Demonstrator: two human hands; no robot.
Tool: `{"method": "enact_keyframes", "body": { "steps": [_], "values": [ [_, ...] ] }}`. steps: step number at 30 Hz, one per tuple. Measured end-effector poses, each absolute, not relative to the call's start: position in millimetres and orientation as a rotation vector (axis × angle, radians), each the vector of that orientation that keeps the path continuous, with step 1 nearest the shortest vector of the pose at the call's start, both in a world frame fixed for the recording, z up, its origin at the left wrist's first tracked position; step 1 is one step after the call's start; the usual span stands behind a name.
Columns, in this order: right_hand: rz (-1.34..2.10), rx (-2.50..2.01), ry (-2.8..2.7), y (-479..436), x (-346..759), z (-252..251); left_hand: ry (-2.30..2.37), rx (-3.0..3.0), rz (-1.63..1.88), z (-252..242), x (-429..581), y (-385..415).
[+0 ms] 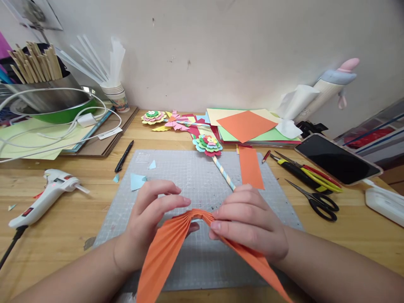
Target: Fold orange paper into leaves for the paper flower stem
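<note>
An orange pleated paper strip (pixel 168 244) arches over the grey cutting mat (pixel 126 227), gathered at its middle and fanning out toward me on both sides. My right hand (pixel 249 223) pinches it just right of the gathered middle, thumb and fingers closed. On the left side, my left hand (pixel 158 210) is around the paper with its fingers apart; the thumb tip shows below the gathered part, and the index finger hovers above it. Beyond my right hand lies a layered paper flower (pixel 208 145) on a blue-and-cream striped stem (pixel 223 172).
At left lie a white glue gun (pixel 53 193) and a black pen (pixel 124 156). Scissors (pixel 315 202), pliers (pixel 299 172) and a phone (pixel 339 158) are at right. An orange paper rectangle (pixel 251 168) lies on the mat. Paper sheets (pixel 246 126) and more paper flowers (pixel 153 118) line the wall.
</note>
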State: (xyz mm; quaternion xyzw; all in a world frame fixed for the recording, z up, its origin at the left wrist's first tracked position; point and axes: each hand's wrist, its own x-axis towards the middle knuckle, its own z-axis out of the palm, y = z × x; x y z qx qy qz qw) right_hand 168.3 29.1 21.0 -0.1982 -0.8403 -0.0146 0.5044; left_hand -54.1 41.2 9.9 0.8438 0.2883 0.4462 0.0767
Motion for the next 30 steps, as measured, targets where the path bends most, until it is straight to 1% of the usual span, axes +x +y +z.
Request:
{"method": "enact_keyframes", "body": {
  "steps": [2, 7, 9, 11, 13, 16, 20, 23, 27, 30],
  "values": [
    [0.200, -0.556, -1.950, 28, 163, 17, 0.900, 2.468, 1.270, 9, -53, 43],
    [1.051, -0.941, -1.477, 29, 154, 5, 0.949, 2.214, 1.093, 0, -49, 50],
    [1.281, -1.003, -1.281, 31, 153, 2, 0.946, 2.081, 1.054, -4, -49, 53],
    [1.411, -1.004, -1.161, 34, 154, 0, 0.946, 1.975, 1.025, -7, -49, 54],
    [1.479, -1.007, -1.095, 37, 155, -2, 0.954, 1.884, 1.012, -10, -49, 53],
    [1.531, -1.003, -1.043, 39, 155, -3, 0.986, 1.704, 1.090, -12, -49, 52],
    [1.482, -1.031, -1.046, 38, 155, -5, 1.035, 1.563, 1.265, -8, -47, 52],
    [1.402, -1.096, -1.109, 38, 155, -6, 1.036, 1.668, 1.324, -2, -48, 53],
    [1.359, -1.126, -1.144, 38, 155, -4, 0.979, 1.919, 1.214, 3, -49, 52],
    [1.345, -1.123, -1.156, 38, 155, -2, 0.986, 1.984, 1.175, 1, -49, 51]
  ]
}}
